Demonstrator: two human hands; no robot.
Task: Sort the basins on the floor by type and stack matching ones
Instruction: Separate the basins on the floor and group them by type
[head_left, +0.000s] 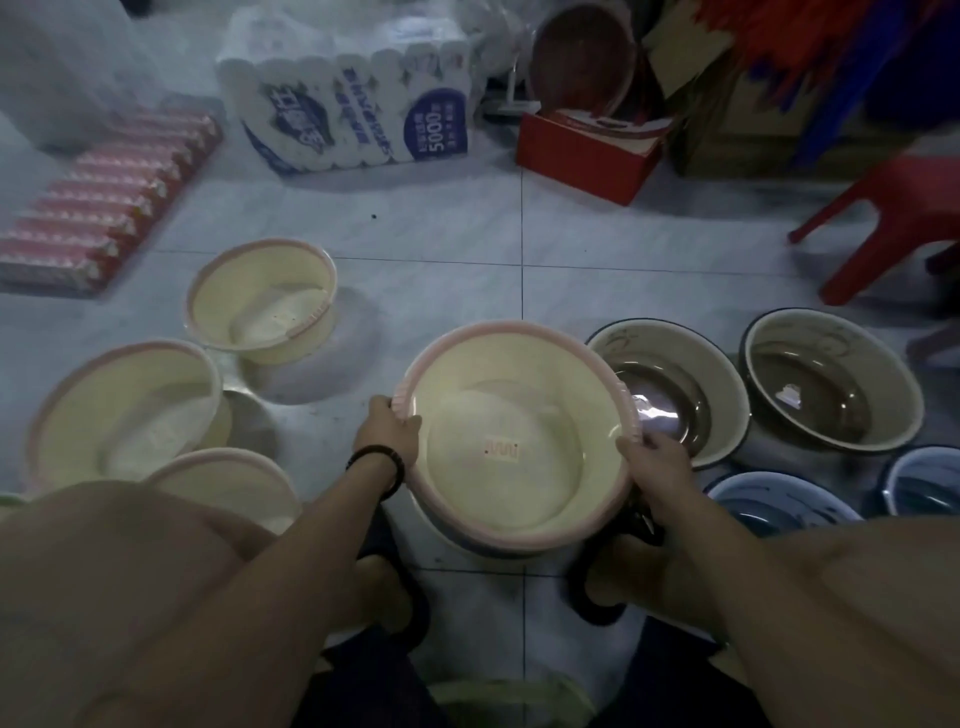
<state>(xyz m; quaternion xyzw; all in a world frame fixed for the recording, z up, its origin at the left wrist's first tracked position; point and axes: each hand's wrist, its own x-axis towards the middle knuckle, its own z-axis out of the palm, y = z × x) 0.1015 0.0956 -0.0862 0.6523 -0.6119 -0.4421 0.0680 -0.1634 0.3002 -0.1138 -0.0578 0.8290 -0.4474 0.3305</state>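
Little looks stacked yet, I judge. Nearest, one pink-rimmed basin (519, 415) is up between the hands. Two matching cream basins (124, 410) crowd together at the left. At the right, two blue basins (779, 504) and, beyond them, two brown enamel basins (831, 379) lie singly. A far cream basin (262, 301) waits farthest out on the floor (467, 234). The left hand (387, 434) curls over the pink-rimmed basin's left rim, and the right hand (657, 462) grips its right rim.

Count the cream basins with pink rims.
4: held basin at centre, far basin behind-left, left basin, near basin partly behind the left forearm. Others may be nested underneath.
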